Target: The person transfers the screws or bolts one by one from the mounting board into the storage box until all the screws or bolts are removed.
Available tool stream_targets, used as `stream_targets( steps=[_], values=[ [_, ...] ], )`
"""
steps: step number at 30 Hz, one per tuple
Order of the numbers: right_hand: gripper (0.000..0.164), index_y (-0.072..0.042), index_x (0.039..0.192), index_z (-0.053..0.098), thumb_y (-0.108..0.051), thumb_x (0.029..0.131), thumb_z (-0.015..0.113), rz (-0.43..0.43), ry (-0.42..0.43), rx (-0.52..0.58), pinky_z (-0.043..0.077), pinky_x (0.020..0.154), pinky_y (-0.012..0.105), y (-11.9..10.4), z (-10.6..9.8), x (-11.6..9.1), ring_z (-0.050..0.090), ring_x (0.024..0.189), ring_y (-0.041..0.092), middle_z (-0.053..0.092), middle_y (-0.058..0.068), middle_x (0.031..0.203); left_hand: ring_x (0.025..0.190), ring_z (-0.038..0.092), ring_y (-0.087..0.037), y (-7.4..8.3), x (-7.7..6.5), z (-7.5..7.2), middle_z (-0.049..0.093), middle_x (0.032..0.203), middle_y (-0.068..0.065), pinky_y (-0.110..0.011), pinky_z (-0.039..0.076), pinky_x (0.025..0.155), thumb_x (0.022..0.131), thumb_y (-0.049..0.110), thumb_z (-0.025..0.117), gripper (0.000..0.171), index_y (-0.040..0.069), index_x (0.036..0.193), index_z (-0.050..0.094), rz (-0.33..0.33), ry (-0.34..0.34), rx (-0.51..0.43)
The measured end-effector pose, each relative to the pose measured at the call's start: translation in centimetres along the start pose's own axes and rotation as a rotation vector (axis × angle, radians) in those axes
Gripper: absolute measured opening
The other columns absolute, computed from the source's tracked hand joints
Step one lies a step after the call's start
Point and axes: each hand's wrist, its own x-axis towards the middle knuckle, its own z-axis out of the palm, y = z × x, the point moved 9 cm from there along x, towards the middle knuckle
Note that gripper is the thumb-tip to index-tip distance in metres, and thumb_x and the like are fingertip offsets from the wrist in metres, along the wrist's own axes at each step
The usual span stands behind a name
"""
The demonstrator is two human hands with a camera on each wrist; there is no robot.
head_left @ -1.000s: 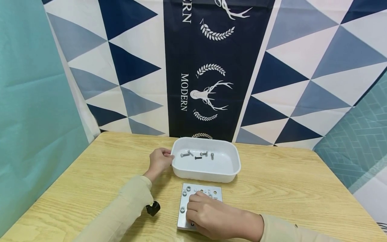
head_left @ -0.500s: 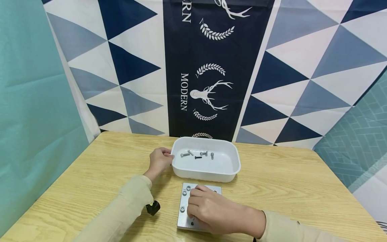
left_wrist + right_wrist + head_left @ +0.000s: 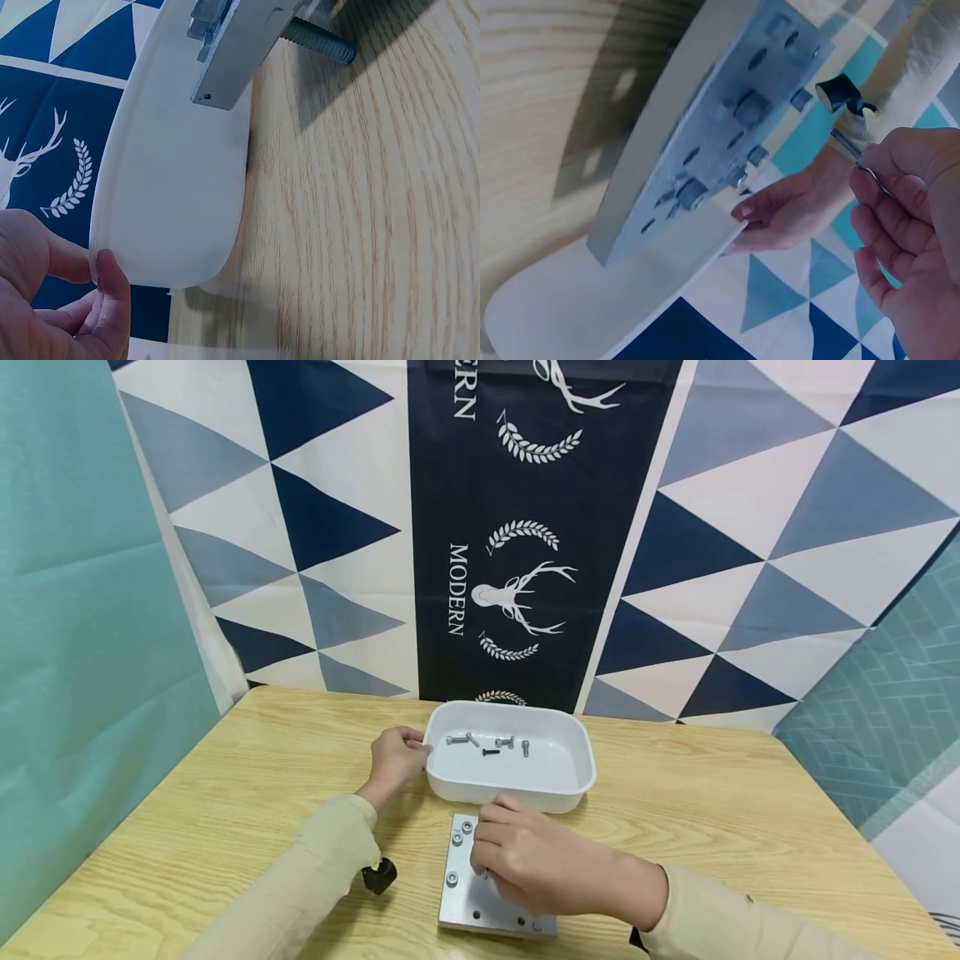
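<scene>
In the head view my left hand (image 3: 396,762) pinches the left end of a white plastic tray (image 3: 510,793); the left wrist view shows thumb and finger on its rim. Over a silver metal plate (image 3: 463,897), my right hand (image 3: 536,860) pinches a small screw (image 3: 846,144), whose threaded shank sticks out past the fingertips in the right wrist view. Several socket-head screws (image 3: 452,879) stand in the plate, and bare holes show near its front edge. My right hand covers the plate's far right part in the head view.
Several loose screws (image 3: 491,751) lie in the tray, one of them dark. The plate stands raised off the wooden table (image 3: 675,827), with a threaded shank (image 3: 322,41) poking out beneath it. A patterned cloth (image 3: 337,568) hangs behind the table.
My right hand has moved up and slightly right over the plate, uncovering more of its front part and holes there. My left hand stays at the tray's end.
</scene>
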Motion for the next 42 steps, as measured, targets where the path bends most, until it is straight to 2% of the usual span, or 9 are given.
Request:
stream_targets(
  steps=[5, 20, 30, 42],
  values=[
    [0.014, -0.019, 0.078, 0.061, -0.010, 0.075, 0.071, -0.005, 0.018, -0.015, 0.040, 0.079, 0.023, 0.7, -0.2, 0.1, 0.047, 0.078, 0.009, 0.057, -0.010, 0.075, 0.077, 0.061, -0.017, -0.1, 0.1, 0.1, 0.066, 0.090, -0.015, -0.019, 0.054, 0.061, 0.085, 0.002, 0.066, 0.020, -0.004, 0.104, 0.067, 0.000, -0.001, 0.002],
    [0.013, -0.018, 0.083, 0.066, -0.008, 0.075, 0.072, 0.082, -0.023, -0.015, 0.043, 0.079, 0.024, 4.3, 0.2, 0.2, 0.051, 0.080, 0.009, 0.064, -0.011, 0.077, 0.077, 0.061, -0.018, 0.2, 0.1, 0.0, 0.067, 0.091, -0.016, -0.020, 0.055, 0.062, 0.084, 0.003, 0.066, 0.022, -0.005, 0.105, 0.067, 0.012, -0.003, 0.010],
    [0.013, -0.017, 0.083, 0.067, -0.008, 0.075, 0.072, 0.132, -0.055, -0.012, 0.042, 0.079, 0.027, 6.5, 0.6, 0.2, 0.052, 0.081, 0.010, 0.065, -0.010, 0.077, 0.080, 0.062, -0.019, -0.1, 0.2, 0.1, 0.066, 0.093, -0.017, -0.022, 0.058, 0.064, 0.085, 0.002, 0.065, 0.022, -0.005, 0.105, 0.066, -0.018, -0.015, -0.014],
    [0.009, -0.015, 0.079, 0.068, -0.009, 0.075, 0.072, 0.225, -0.126, 0.014, 0.039, 0.072, 0.026, 11.0, 1.9, 0.3, 0.052, 0.078, 0.010, 0.065, -0.009, 0.074, 0.080, 0.061, -0.020, 0.0, 0.0, 0.0, 0.065, 0.093, -0.017, -0.023, 0.057, 0.065, 0.084, 0.002, 0.066, 0.022, -0.005, 0.105, 0.066, -0.012, -0.005, -0.005]
  ],
)
